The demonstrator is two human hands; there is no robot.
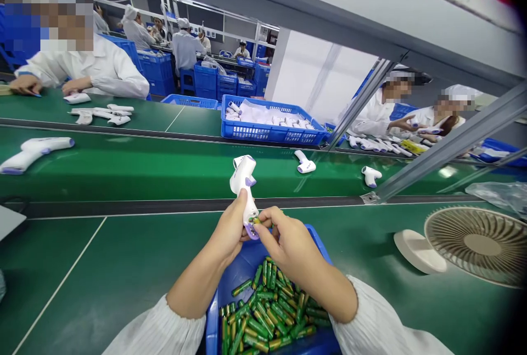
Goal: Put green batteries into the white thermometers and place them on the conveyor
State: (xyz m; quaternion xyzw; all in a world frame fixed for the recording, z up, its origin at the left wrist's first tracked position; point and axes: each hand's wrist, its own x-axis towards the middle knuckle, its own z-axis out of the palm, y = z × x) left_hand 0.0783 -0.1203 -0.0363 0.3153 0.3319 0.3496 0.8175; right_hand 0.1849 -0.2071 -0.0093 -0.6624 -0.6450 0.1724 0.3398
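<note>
A white and purple infrared thermometer (pixel 244 178) is gripped by its handle in my left hand (pixel 228 229), its head pointing up and away from me. The purple cap (pixel 252 231) at the handle's lower end hangs open. Between the thumb and fingers of my right hand (pixel 290 240) is a green and gold battery (pixel 257 220), touching the handle's open end. How far the battery sits inside is hidden by my fingers. Below both hands, a blue bin (pixel 239 269) holds a heap of loose green batteries (pixel 269 311).
Other thermometers (pixel 305 163) lie on the green conveyor belt (pixel 164 171) ahead. Beyond it stands a blue crate (pixel 272 133) of white parts. A beige fan (pixel 481 245) is at right. A slanted metal post (pixel 448 152) rises beside it. Co-workers (pixel 111 64) sit across the line.
</note>
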